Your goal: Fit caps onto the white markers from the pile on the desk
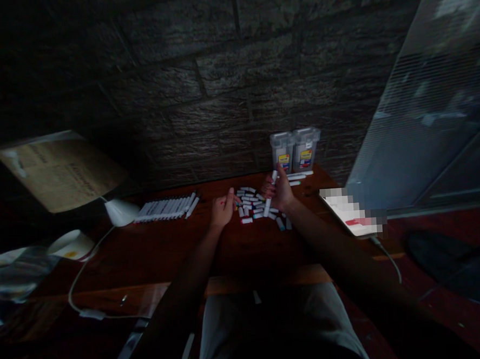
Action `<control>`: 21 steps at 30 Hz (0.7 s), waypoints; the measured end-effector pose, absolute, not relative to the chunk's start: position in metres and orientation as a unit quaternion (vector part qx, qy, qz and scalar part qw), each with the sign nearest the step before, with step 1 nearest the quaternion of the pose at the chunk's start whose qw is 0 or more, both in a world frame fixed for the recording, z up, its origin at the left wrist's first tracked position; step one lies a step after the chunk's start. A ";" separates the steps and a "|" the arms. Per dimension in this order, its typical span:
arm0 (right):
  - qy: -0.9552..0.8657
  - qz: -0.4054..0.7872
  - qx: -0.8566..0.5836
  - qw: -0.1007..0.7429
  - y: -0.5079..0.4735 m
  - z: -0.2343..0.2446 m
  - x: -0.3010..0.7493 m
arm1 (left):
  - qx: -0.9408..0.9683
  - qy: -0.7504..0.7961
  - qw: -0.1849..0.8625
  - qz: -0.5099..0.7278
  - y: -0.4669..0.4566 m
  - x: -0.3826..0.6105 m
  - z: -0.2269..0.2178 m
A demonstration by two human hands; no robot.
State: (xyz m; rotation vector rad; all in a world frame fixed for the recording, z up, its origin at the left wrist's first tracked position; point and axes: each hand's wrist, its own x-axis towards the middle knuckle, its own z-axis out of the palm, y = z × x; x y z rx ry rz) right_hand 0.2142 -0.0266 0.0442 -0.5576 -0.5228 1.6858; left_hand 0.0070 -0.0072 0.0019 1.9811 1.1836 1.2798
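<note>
My right hand (280, 190) is closed round a white marker (270, 195), held nearly upright above a heap of loose marker caps (254, 204) on the dark wooden table (154, 244). My left hand (222, 209) hovers at the left edge of the heap, fingers curled, pinching something small that I cannot make out. A neat row of white markers (166, 208) lies to the left of that hand.
Two clear plastic marker boxes (295, 150) stand against the stone wall, with a few markers lying before them. A phone with a cable (354, 213) lies at the right. A white lamp base (122, 211), its cord and a cup (71, 245) are at the left.
</note>
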 end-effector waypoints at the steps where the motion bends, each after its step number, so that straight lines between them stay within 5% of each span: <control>1: -0.222 0.728 -0.239 0.603 -0.027 0.044 0.215 | 0.728 0.434 0.248 0.470 -0.007 0.007 0.002; 21: -0.206 0.723 -0.224 0.620 -0.030 0.053 0.217 | 0.732 0.437 0.238 0.466 -0.009 0.010 0.004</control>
